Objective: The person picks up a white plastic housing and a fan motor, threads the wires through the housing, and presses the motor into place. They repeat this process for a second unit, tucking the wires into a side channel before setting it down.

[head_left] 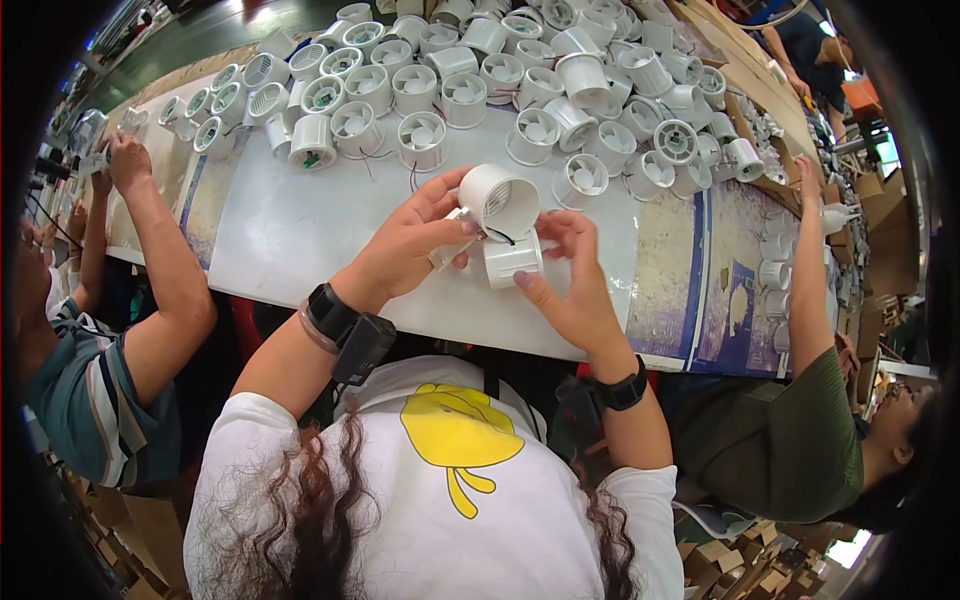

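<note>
My left hand (418, 240) is closed round a white plastic fan housing (512, 207), a short tube with a slatted grille showing inside its open end and a stem at its side. Just below it, my right hand (578, 285) grips a smaller white plastic cylinder (503, 268) between thumb and fingers. A short dark wire (499, 236) shows between the two parts, which meet or nearly meet. What is inside the smaller cylinder is turned out of sight. Both parts are held above the white table sheet (330, 235).
Many white round fan units (465, 95) are heaped across the far side of the table, some with thin wires trailing. Co-workers sit at the left (95, 380) and right (790, 430), arms on the table. White cylinders (775, 275) stand in a row at the right.
</note>
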The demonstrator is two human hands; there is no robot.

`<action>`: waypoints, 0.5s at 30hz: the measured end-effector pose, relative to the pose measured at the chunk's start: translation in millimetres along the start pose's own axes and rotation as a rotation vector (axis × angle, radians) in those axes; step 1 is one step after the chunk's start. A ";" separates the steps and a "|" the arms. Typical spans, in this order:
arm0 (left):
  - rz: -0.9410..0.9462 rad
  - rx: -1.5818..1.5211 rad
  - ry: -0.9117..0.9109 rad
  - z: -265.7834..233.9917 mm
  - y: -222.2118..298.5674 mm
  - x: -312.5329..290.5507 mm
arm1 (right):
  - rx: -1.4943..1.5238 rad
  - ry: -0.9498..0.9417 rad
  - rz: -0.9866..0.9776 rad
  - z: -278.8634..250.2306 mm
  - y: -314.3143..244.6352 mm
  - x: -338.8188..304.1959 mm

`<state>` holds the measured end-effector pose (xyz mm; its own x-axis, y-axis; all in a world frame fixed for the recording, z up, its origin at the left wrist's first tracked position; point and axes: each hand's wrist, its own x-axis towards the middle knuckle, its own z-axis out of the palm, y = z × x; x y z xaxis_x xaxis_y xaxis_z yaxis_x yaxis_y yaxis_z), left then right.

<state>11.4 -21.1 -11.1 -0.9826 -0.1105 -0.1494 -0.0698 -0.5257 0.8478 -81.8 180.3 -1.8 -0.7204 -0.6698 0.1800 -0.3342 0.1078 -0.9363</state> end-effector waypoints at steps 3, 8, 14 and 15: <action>-0.020 -0.154 -0.018 6.2 3.9 -3.9 | 0.219 -0.187 0.248 -3.2 -2.5 -1.2; 0.018 0.101 0.098 3.1 -2.6 -6.7 | -0.546 -0.106 -0.350 -11.9 -29.7 9.9; -0.118 0.101 0.119 -3.3 -6.8 -2.0 | -0.447 -0.303 -0.436 -15.0 -37.7 44.0; -0.122 0.119 0.129 -6.5 -8.7 -1.6 | -0.453 -0.314 -0.439 -14.1 -35.7 47.4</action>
<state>14.7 -21.9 -21.5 -0.9361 -0.1631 -0.3117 -0.2140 -0.4393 0.8725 -112.6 155.0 44.3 -0.2740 -0.8945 0.3533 -0.8233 0.0283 -0.5669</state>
